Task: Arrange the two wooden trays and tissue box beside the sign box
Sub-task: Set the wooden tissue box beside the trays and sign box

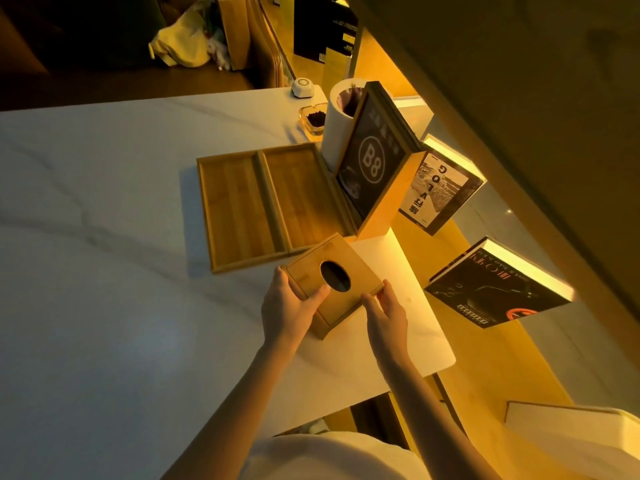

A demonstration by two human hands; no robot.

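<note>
Two shallow wooden trays lie side by side on the white marble table [104,237], the left tray [239,213] touching the right tray [304,195]. The right tray sits against the upright sign box [374,168], marked "B8". Just in front of the trays rests a wooden tissue box [329,289] with a dark oval slot on top. My left hand [287,306] grips its left side, thumb on the lid. My right hand [384,310] holds its near right corner.
A white cylindrical bin [337,123], a glass ashtray [313,119] and a small white device [302,87] stand behind the sign box. Lit poster panels [440,192] [498,289] hang to the right. The table's right edge runs close to the tissue box.
</note>
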